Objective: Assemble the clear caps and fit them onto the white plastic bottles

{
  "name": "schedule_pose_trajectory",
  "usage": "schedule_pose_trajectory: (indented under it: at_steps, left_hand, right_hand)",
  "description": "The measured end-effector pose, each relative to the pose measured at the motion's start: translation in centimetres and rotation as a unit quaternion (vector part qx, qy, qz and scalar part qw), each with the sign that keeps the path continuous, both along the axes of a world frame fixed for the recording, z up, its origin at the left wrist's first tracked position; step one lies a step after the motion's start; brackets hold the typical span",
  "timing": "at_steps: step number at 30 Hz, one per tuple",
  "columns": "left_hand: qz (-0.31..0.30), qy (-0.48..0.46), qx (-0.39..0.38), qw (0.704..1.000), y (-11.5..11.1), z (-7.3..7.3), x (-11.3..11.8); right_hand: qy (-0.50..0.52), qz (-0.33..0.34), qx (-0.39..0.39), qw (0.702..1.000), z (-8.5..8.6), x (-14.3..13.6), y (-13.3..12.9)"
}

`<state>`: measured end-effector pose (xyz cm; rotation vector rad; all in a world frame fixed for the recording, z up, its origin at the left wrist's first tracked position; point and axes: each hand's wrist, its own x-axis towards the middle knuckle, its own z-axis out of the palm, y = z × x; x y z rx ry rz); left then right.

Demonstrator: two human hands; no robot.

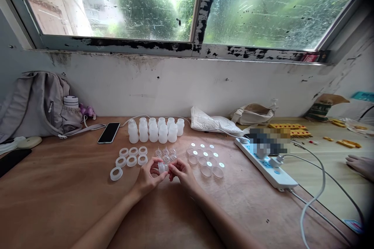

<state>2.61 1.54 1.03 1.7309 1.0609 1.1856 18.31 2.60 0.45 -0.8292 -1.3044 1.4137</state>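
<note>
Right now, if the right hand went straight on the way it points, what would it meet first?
Most likely the translucent, ridged plastic piece held in the left hand, just ahead of the right hand; whether they already touch is unclear.

I'm watching daylight pour through the window (pixel 152 6) beyond the left grip (pixel 147 177), glaring white; well right sits a pixelated patch (pixel 270 142).

- Wooden tabletop (pixel 58 198) lies open left of the left hand (pixel 149 175) and below the rings.
- White bottles (pixel 153 134) block the way toward the wall (pixel 175 81).
- Rings (pixel 131 165) and clear discs (pixel 206 170) flank the hands.
- Power strip (pixel 260 162) and looping cable (pixel 323 175) bar the right.
- Gaps between clear teats (pixel 166 158) seem narrow, partly hidden by fingers (pixel 156 159).
</note>
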Motion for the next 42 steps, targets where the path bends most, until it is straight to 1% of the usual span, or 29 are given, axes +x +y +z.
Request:
schedule_pose_trajectory:
  at_steps: [2, 4, 6, 8, 9, 12, 15, 17, 19, 21, 23, 27, 30, 32, 35, 38, 42]
  left_hand:
    - [-0.002, 0.040, 0.043, 0.998, -0.1, 0.4, -0.3]
    - [-0.003, 0.078, 0.091, 0.993, 0.2, 1.0, -0.6]
    - [0.034, 0.116, 0.129, 0.984, 1.2, 2.0, -1.0]
    - [0.107, 0.170, 0.148, 0.968, 3.1, 3.2, -1.5]
    - [0.133, 0.222, 0.148, 0.955, 4.4, 3.8, -1.7]
    - [0.142, 0.268, 0.149, 0.941, 8.4, 5.4, -2.6]
    - [0.150, 0.313, 0.140, 0.927, 11.5, 6.1, -3.2]
    - [0.152, 0.344, 0.131, 0.917, 12.6, 6.0, -3.2]
    - [0.152, 0.370, 0.127, 0.908, 12.9, 5.9, -3.0]
    - [0.150, 0.388, 0.131, 0.900, 12.4, 6.0, -2.7]
    - [0.147, 0.399, 0.143, 0.893, 11.4, 6.3, -2.6]
    - [0.157, 0.410, 0.174, 0.881, 8.0, 7.2, -3.3]
    - [0.171, 0.416, 0.206, 0.869, 5.0, 7.2, -4.5]
    - [0.173, 0.397, 0.230, 0.872, 3.3, 6.6, -5.4]
    - [0.161, 0.354, 0.236, 0.890, 1.2, 5.1, -6.4]
    - [0.141, 0.330, 0.233, 0.904, -0.1, 3.6, -6.9]
    - [0.118, 0.285, 0.205, 0.929, -1.0, 2.4, -6.7]
  right_hand:
    - [-0.004, -0.002, 0.001, 1.000, 0.3, 0.2, 0.0]
    - [-0.002, -0.021, 0.002, 1.000, 0.5, 0.7, 0.3]
    - [0.007, -0.059, -0.002, 0.998, 0.6, 1.4, 0.8]
    - [0.016, -0.095, -0.011, 0.995, 0.3, 2.0, 1.5]
    - [0.018, -0.107, -0.017, 0.994, 0.1, 2.3, 1.8]
    - [0.012, -0.120, -0.033, 0.992, -0.6, 2.6, 2.4]
    - [0.002, -0.122, -0.037, 0.992, -0.9, 2.4, 2.5]
    - [0.000, -0.124, -0.040, 0.991, -0.9, 2.3, 2.4]
    - [0.004, -0.124, -0.041, 0.991, -0.8, 2.3, 2.3]
    - [0.007, -0.124, -0.041, 0.991, -0.7, 2.3, 2.3]
    - [0.007, -0.124, -0.041, 0.991, -0.7, 2.3, 2.3]
    - [0.003, -0.129, -0.037, 0.991, -0.8, 2.2, 2.3]
    - [-0.008, -0.132, -0.037, 0.991, -0.8, 2.1, 2.2]
    - [-0.014, -0.131, -0.037, 0.991, -0.8, 2.0, 2.1]
    - [-0.023, -0.129, -0.038, 0.991, -0.8, 1.9, 2.0]
    - [-0.026, -0.120, -0.038, 0.992, -0.8, 1.7, 1.9]
    - [-0.034, -0.114, -0.026, 0.993, -0.8, 1.6, 1.7]
